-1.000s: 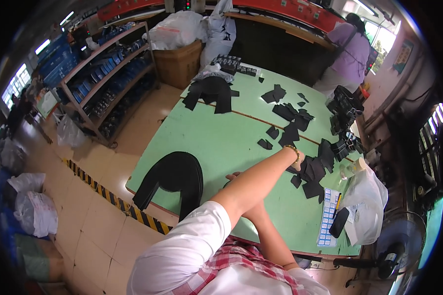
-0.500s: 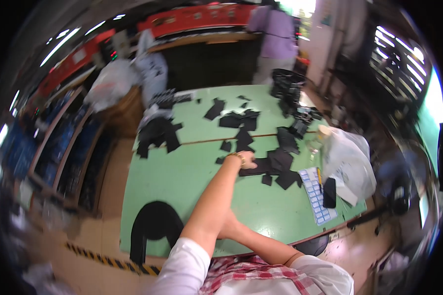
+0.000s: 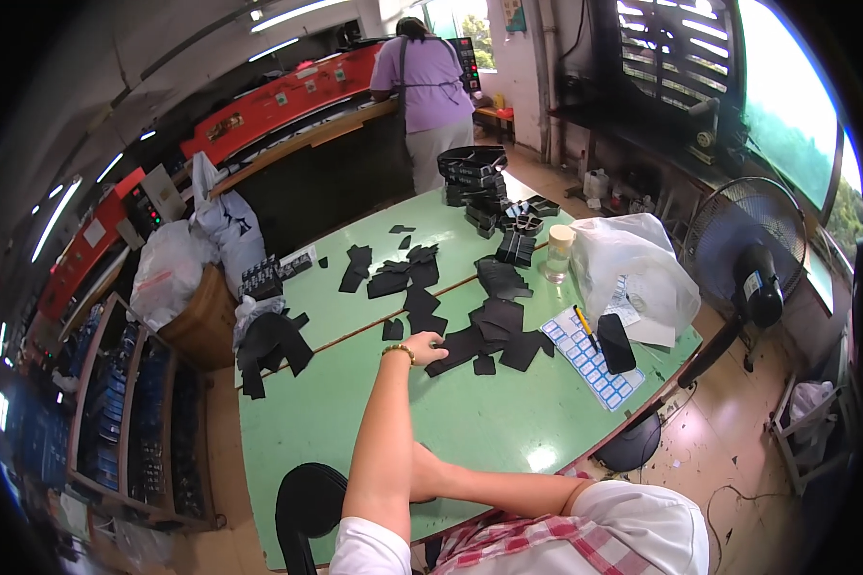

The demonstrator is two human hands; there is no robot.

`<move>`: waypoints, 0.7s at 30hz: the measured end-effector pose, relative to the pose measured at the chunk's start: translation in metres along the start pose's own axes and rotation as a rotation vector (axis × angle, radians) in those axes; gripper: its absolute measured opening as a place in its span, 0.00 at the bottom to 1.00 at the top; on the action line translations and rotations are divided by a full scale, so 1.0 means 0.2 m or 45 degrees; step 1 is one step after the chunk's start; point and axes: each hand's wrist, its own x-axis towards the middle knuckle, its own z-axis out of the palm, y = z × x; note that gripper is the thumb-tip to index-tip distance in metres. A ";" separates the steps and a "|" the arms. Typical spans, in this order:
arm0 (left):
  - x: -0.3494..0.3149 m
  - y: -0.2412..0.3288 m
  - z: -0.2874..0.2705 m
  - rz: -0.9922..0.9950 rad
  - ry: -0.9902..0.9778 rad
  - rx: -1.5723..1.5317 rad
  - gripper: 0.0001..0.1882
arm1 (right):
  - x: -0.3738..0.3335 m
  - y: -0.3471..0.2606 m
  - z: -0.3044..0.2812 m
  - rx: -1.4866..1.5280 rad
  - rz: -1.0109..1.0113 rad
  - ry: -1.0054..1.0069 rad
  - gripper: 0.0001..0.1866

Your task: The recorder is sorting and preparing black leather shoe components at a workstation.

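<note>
My left hand (image 3: 424,350), with a beaded bracelet at its wrist, reaches across the green table (image 3: 374,441). Its fingers are curled at the left edge of a flat black cut piece (image 3: 458,350), which looks gripped there. Overlapping black pieces (image 3: 495,319) lie just beyond. My right forearm (image 3: 518,491) crosses beneath the left one, and my right hand (image 3: 430,473) is mostly hidden behind it, its fingers out of sight. Close to that hand, at the near left table edge, a stack of curved black pieces (image 3: 307,498) is partly covered by my left arm.
A phone (image 3: 617,343), a yellow pen (image 3: 584,326) and a sheet of labels (image 3: 594,369) lie at right, beside a white plastic bag (image 3: 642,268) and a lidded jar (image 3: 558,254). Black strips are piled at the back. A fan (image 3: 753,249) stands right; a person in purple works beyond.
The view has swung to the right and steadied. My left hand stays at the black pieces, closer to their left edge; my right arm remains crossed under it.
</note>
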 end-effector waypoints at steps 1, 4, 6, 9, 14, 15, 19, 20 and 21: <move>-0.06 -0.03 -0.01 -0.067 0.020 -0.009 0.31 | -0.02 0.02 0.07 0.033 -0.022 -0.009 0.11; 0.07 0.07 0.00 0.031 -0.040 0.000 0.30 | -0.03 0.09 0.02 -0.051 0.028 0.054 0.11; 0.04 0.05 0.01 0.009 -0.034 0.005 0.30 | -0.02 0.06 0.01 -0.060 -0.031 0.095 0.11; 0.05 0.03 0.00 -0.013 -0.040 -0.057 0.30 | -0.03 0.05 0.01 0.022 0.098 0.045 0.12; 0.05 0.04 0.00 -0.009 -0.040 -0.005 0.30 | -0.04 0.09 0.03 0.089 0.116 0.053 0.14; 0.05 0.02 0.00 -0.014 -0.032 -0.011 0.30 | -0.03 0.08 0.03 0.108 0.098 0.085 0.14; 0.07 0.03 0.02 -0.002 -0.018 -0.042 0.29 | -0.05 0.08 0.02 0.131 0.221 0.019 0.13; 0.06 0.03 0.02 -0.025 0.013 -0.066 0.28 | -0.04 0.08 0.03 0.135 0.190 0.034 0.13; 0.06 0.01 0.02 -0.032 0.015 -0.072 0.28 | -0.03 0.07 0.03 0.139 0.158 0.049 0.13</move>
